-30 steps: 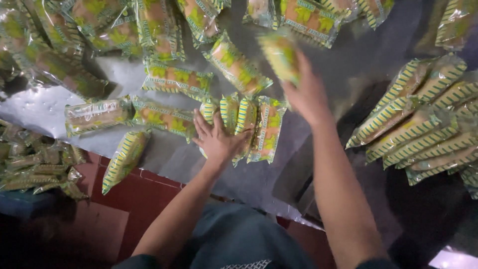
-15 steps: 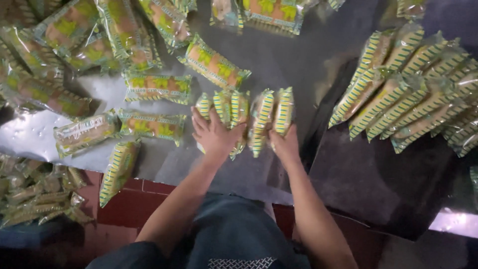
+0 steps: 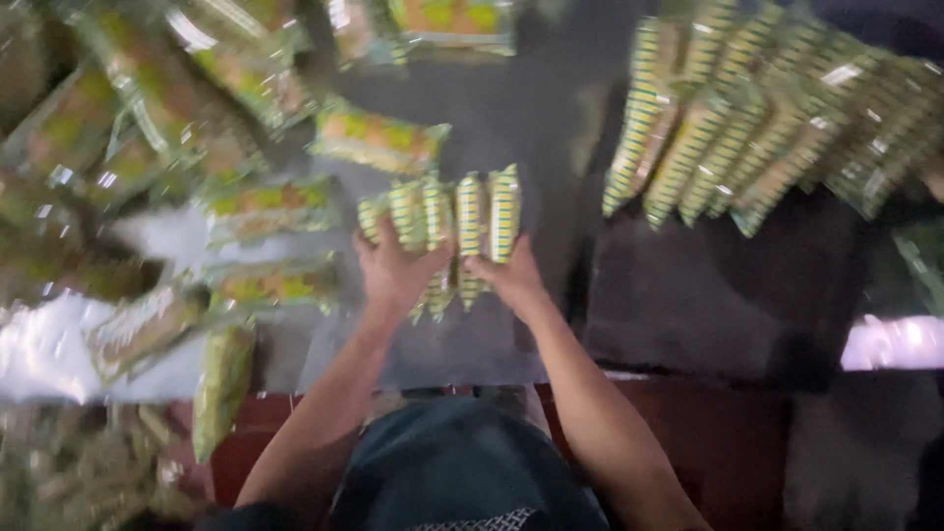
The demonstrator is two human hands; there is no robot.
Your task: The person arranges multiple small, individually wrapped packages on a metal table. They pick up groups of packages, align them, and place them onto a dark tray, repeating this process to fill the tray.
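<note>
A short row of green-and-yellow snack packets stands on edge, side by side, on the grey table top. My left hand lies flat on the packets at the left end of the row. On the right end rests my right hand, pressing against the last packets. Both hands squeeze the row together from the near side. The frame is blurred.
Loose packets of the same kind are scattered over the left and far side of the table. A fanned stack of packets lies at the right. More packets fill a heap below the table at lower left.
My right hand came down from the far side with a packet and set it at the right end of the row. Both hands now press the row together.
</note>
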